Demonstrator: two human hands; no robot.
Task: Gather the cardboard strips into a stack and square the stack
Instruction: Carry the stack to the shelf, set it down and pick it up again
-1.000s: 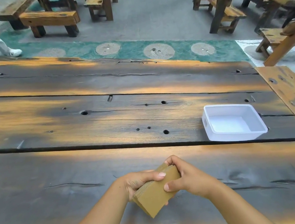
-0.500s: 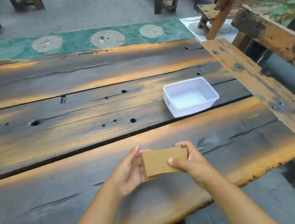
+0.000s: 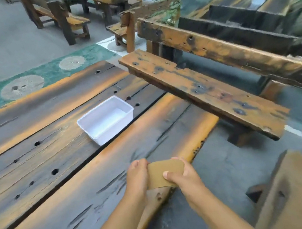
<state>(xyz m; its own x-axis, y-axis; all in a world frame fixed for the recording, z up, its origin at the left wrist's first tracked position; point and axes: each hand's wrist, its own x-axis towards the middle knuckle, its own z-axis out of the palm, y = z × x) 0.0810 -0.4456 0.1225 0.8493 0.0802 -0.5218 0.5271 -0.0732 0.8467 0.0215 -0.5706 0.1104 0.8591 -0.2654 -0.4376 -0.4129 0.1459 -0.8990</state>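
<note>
A stack of brown cardboard strips (image 3: 164, 172) is held in the air between both hands, over the near right corner of the wooden table (image 3: 60, 195). My left hand (image 3: 136, 176) presses flat against the stack's left end. Gripping the right end is my right hand (image 3: 182, 176), its thumb lying across the stack's broad face. The stack's edges look even, and its lower part is hidden behind my hands.
An empty white plastic tub (image 3: 106, 119) sits on the table beyond the hands. A wooden bench (image 3: 201, 91) runs along the table's right side, with bare floor between them. More benches and tables stand further back.
My view has swung to the right, so the table corner and bench come into sight. The stack turned from tilted to level, and both hands stay on it at the table's right corner.
</note>
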